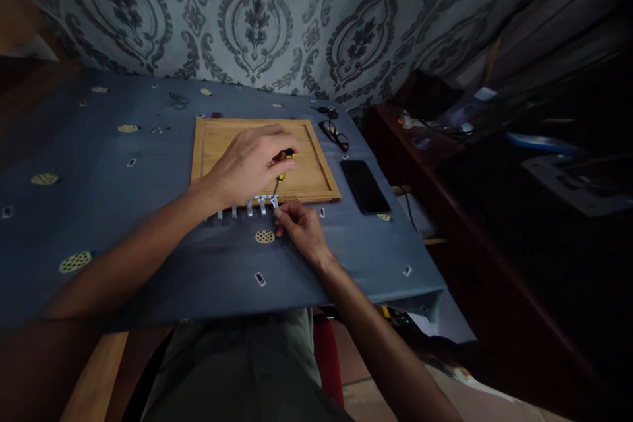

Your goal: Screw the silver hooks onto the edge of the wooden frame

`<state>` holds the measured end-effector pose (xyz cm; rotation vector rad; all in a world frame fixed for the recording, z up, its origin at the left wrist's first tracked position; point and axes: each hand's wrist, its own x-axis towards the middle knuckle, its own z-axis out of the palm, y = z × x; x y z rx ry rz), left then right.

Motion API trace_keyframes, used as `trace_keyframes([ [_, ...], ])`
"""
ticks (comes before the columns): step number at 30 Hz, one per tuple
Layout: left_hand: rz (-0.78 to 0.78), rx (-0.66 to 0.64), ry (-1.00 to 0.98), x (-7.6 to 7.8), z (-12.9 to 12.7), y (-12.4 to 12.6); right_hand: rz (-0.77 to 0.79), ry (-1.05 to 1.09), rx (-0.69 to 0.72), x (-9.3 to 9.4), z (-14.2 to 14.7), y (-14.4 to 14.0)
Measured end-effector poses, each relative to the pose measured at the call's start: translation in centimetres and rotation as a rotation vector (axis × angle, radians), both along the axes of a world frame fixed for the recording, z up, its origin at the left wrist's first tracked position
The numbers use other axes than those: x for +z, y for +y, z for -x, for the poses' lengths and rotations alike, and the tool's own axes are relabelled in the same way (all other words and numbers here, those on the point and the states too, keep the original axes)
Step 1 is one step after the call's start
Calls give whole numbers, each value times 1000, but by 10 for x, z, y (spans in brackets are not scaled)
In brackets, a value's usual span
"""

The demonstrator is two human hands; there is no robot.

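My left hand (247, 161) is closed around the black-and-yellow handle of a screwdriver (282, 175), above a framed wooden board (257, 122). The screwdriver's shaft points down to a small metal hook (274, 201) at the board's near edge. With thumb and fingertips, my right hand (302, 231) pinches the lower end of that hook. Left of it, several similar metal hooks (250, 208) hang along the same edge. The board lies flat on the cloth-covered table, and my left hand and forearm hide part of it.
A black phone (364, 186) lies right of the board on the blue tablecloth (163, 264). Eyeglasses (335, 135) and keys (326, 112) rest behind it. Small loose bits, perhaps screws (159, 130), lie at the left. Patterned curtain (257, 20) stands behind; a dark red cabinet (420, 158) is at right.
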<state>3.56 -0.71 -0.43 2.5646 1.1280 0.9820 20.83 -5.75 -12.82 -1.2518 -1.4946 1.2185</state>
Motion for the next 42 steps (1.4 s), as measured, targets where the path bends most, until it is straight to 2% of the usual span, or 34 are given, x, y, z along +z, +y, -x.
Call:
trace_keyframes([
  [5,2,27,19,1,0,1,-2,-3,-2,-1,0,0],
  [10,39,-17,3,4,2,0,-2,14,6,2,0,-1],
  [16,35,-69,-51,-1,0,1,-1,-5,-8,1,0,0],
  [22,22,-34,-31,0,-1,-1,2,-22,-2,-1,0,0],
  [32,37,-82,0,5,2,-1,3,2,0,1,0,-1],
  [42,-25,-51,1,4,3,0,5,20,3,2,0,-1],
])
